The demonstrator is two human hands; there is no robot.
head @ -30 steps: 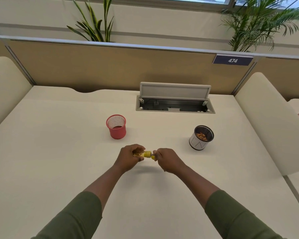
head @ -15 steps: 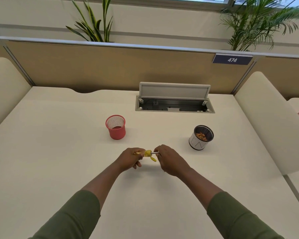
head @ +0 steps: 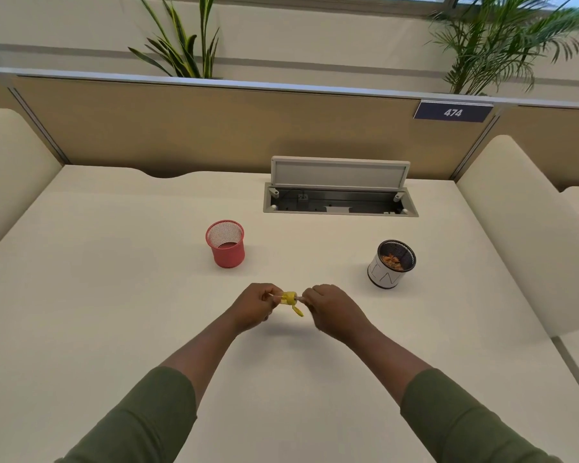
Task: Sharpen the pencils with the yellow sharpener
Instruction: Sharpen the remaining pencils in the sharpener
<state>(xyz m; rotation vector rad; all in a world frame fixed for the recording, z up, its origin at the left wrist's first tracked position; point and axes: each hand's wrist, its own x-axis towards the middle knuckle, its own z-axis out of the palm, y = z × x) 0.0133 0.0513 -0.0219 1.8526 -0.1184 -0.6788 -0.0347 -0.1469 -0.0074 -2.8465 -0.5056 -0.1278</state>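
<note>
Sharpener (head: 288, 298) between both hands (head: 289, 307)

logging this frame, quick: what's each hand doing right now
Left hand: closed, gripping the yellow sharpener.
Right hand: closed, pinching the pencil that goes into the sharpener.

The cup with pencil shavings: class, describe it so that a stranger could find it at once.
Start at the open cable hatch at the back of the cream desk. Nearer the person and to the right stands a white cup with a black mesh rim, beyond the right hand. Unlike the red mesh cup, it holds brown shavings.
</note>
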